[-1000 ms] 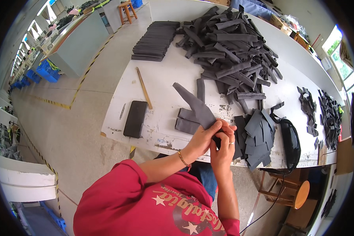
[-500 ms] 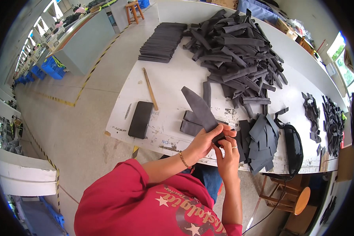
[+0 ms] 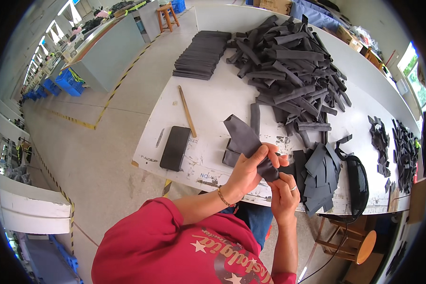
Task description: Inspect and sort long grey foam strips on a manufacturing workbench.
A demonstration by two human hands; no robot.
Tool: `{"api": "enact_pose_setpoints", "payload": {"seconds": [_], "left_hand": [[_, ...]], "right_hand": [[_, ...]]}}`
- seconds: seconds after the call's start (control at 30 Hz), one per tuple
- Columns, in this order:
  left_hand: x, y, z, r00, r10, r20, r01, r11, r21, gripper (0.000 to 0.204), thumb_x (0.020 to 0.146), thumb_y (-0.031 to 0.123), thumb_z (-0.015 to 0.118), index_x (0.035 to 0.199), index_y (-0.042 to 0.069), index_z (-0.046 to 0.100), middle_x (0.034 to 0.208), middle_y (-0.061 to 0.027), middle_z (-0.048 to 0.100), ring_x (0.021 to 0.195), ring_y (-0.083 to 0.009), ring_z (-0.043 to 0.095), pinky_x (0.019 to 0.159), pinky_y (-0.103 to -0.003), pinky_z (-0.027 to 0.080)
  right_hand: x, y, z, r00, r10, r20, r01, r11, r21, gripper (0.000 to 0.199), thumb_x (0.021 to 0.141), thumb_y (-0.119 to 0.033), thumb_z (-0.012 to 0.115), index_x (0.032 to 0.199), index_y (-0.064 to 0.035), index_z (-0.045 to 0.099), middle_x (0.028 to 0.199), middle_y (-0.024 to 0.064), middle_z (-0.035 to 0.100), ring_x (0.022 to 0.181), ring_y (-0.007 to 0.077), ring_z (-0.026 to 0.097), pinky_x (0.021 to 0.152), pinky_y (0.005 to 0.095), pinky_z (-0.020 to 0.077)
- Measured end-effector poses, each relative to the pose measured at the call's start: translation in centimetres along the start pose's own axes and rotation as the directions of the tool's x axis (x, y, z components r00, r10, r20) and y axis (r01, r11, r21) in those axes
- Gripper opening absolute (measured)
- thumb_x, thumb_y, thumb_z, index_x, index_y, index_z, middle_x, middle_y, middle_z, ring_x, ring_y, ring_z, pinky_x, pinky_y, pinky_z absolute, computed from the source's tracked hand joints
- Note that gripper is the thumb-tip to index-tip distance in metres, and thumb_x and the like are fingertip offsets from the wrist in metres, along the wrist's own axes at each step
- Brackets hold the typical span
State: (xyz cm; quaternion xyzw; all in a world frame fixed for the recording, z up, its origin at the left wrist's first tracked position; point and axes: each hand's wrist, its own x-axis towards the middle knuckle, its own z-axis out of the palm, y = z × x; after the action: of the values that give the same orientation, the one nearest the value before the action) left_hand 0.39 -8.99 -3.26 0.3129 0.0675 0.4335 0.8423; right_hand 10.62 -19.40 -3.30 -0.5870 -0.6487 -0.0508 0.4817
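Note:
A dark grey fabric strip (image 3: 242,133) is held slantwise above the table's near edge. My left hand (image 3: 245,174) is closed around its middle, thumb on top, and the far end sticks out beyond the fingers. Lower and to the right, my right hand (image 3: 285,195) pinches the near end, and a ring shows on one finger. The cloth between my hands is bent and shiny. Under the strip, some folded dark fabric pieces (image 3: 230,157) lie on the table, partly hidden. Beside my right hand is a spread stack of flat dark pieces (image 3: 319,177).
On the white table (image 3: 156,106) lie a large heap of dark fabric tubes (image 3: 293,71), a neat row of strips (image 3: 201,54), a wooden stick (image 3: 187,111) and a black phone-like slab (image 3: 175,148). A black mesh object (image 3: 357,184) hangs at the near right edge, above a wooden stool (image 3: 366,246).
My right hand has moved down and right, away from my left fingers. More of the strip's near end now shows between my hands. The whole view has shifted slightly.

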Motion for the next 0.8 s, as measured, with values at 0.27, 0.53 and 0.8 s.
{"api": "enact_pose_setpoints", "payload": {"seconds": [0.27, 0.53, 0.8], "left_hand": [[-0.5, -0.4, 0.2, 0.999, -0.012, -0.031, 0.011, 0.998, -0.054, 0.028, 0.102, 0.031, 0.047, 0.106, 0.005, 0.058, 0.074, -0.0044, 0.056, 0.092, -0.0261, 0.067, 0.109, -0.05, 0.041], [-0.9, -1.0, 0.1, 0.999, -0.032, -0.039, 0.027, 0.994, -0.105, 0.029, 0.101, 0.031, 0.05, 0.108, 0.004, 0.057, 0.08, -0.0061, 0.06, 0.1, -0.027, 0.066, 0.104, -0.043, 0.045], [-1.0, -1.1, -0.3, 0.996, -0.048, -0.074, 0.043, 0.996, -0.077, 0.029, 0.103, 0.031, 0.048, 0.111, 0.005, 0.057, 0.084, -0.006, 0.062, 0.105, -0.028, 0.065, 0.094, -0.04, 0.049]], "right_hand": [[0.4, -0.2, 0.5, 0.998, 0.06, 0.019, -0.06, 0.998, 0.027, 0.017, 0.076, 0.005, 0.072, 0.084, -0.0004, 0.058, 0.09, 0.0124, 0.063, 0.071, 0.0274, 0.061, 0.06, 0.0338, 0.0489], [0.9, -0.5, 0.6, 0.998, 0.056, 0.034, -0.057, 0.997, 0.044, 0.016, 0.076, 0.006, 0.071, 0.084, 0.0001, 0.059, 0.09, 0.0124, 0.062, 0.072, 0.0277, 0.061, 0.061, 0.034, 0.049], [1.2, -0.3, 1.3, 0.999, 0.05, 0.02, -0.051, 0.998, 0.048, 0.015, 0.074, 0.007, 0.071, 0.083, 0.0009, 0.06, 0.091, 0.0134, 0.062, 0.073, 0.0288, 0.061, 0.061, 0.0349, 0.0488]]}}
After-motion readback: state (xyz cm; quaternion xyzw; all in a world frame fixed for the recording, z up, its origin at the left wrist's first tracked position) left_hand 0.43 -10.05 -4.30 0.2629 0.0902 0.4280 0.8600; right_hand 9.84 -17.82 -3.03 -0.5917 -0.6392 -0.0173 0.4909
